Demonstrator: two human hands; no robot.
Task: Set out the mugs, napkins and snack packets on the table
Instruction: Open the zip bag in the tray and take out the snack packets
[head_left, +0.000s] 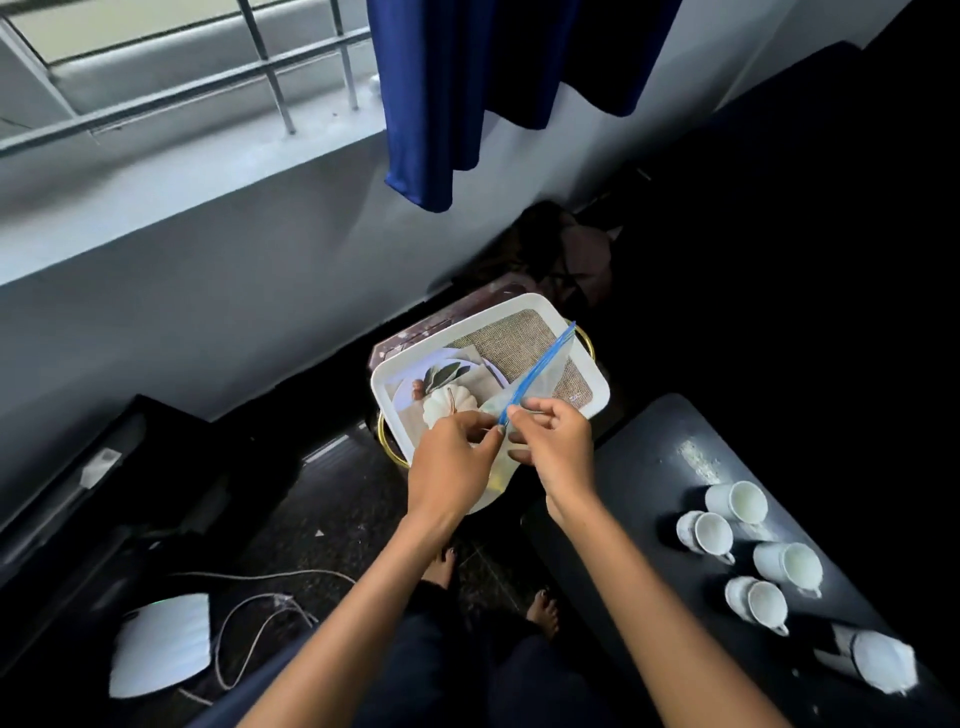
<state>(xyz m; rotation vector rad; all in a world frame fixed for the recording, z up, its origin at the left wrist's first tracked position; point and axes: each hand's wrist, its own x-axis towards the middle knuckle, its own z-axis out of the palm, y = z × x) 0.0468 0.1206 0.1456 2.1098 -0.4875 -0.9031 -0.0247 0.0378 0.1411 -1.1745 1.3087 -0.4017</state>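
With both the left hand (457, 452) and right hand (553, 441) pinched on the zip-top bag (540, 374) over the white tray (597, 384), we should peel its blue seal apart evenly, mugs (748, 551) waiting right.

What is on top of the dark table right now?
Four white mugs stand on the dark table, with a white napkin stack near its close end. No snack packets are visible there.
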